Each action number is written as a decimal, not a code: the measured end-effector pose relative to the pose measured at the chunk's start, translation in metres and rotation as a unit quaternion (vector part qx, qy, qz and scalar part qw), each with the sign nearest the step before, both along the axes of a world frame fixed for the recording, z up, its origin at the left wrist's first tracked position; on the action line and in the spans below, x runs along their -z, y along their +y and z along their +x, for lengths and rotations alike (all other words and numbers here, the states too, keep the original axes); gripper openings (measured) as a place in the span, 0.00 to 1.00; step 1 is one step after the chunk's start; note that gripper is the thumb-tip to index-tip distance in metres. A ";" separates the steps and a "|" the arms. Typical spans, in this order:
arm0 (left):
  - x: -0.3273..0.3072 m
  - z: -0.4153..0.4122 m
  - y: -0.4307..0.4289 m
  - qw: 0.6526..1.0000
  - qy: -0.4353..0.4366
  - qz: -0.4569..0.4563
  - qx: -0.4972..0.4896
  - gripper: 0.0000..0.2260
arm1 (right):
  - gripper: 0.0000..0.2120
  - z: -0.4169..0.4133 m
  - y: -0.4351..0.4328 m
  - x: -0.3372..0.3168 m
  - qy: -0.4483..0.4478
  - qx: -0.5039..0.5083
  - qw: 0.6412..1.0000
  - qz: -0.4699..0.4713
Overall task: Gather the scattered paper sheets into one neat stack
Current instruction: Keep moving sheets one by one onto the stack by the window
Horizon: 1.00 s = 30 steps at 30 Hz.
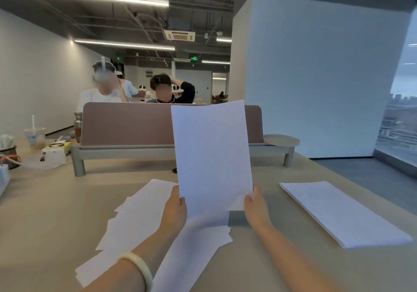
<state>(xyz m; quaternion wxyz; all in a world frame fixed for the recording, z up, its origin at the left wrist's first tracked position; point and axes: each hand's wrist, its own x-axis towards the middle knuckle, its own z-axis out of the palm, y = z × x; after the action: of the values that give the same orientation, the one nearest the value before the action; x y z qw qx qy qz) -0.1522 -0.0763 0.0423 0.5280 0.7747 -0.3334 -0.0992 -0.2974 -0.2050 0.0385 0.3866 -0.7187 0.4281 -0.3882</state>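
Note:
A white paper sheet (212, 154) stands upright in the air above the table. My left hand (174, 208) pinches its lower left edge and my right hand (256, 206) pinches its lower right corner. Beneath my hands, several loose white sheets (140, 219) lie scattered and overlapping on the beige table (49, 212), reaching to the near edge of the view. A neat stack of white paper (343, 212) lies flat at the right, apart from the scattered ones.
A mauve divider panel (126, 122) on a grey frame crosses the table's far side, with two people seated behind it. A drink cup (35, 136), a bottle (77, 127), a yellow-and-white device (54, 150) and cables sit at the far left. The table's right edge drops off beside the stack.

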 end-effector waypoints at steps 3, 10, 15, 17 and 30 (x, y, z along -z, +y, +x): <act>-0.006 -0.030 -0.024 0.998 0.023 -0.024 0.053 0.16 | 0.14 -0.035 -0.019 -0.003 0.002 0.023 1.000 -0.004; 0.000 -0.100 -0.096 0.992 0.033 -0.015 0.121 0.15 | 0.17 -0.131 -0.071 -0.005 0.027 0.119 0.992 -0.017; 0.009 -0.158 -0.144 0.980 0.070 0.005 0.187 0.11 | 0.17 -0.203 -0.110 0.000 0.041 0.185 0.982 -0.012; 0.010 -0.184 -0.162 0.972 0.085 -0.007 0.219 0.17 | 0.17 -0.229 -0.128 0.002 0.054 0.202 0.978 -0.013; 0.047 -0.264 -0.243 0.952 0.025 0.083 0.293 0.26 | 0.18 -0.307 -0.227 0.050 0.131 0.288 0.949 0.005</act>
<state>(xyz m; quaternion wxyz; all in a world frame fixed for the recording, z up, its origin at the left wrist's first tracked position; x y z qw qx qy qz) -0.4161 -0.3192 -0.0044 0.4183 0.6814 -0.5226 -0.2961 -0.6040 -0.4315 -0.0117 0.2024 -0.6075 0.6656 -0.3833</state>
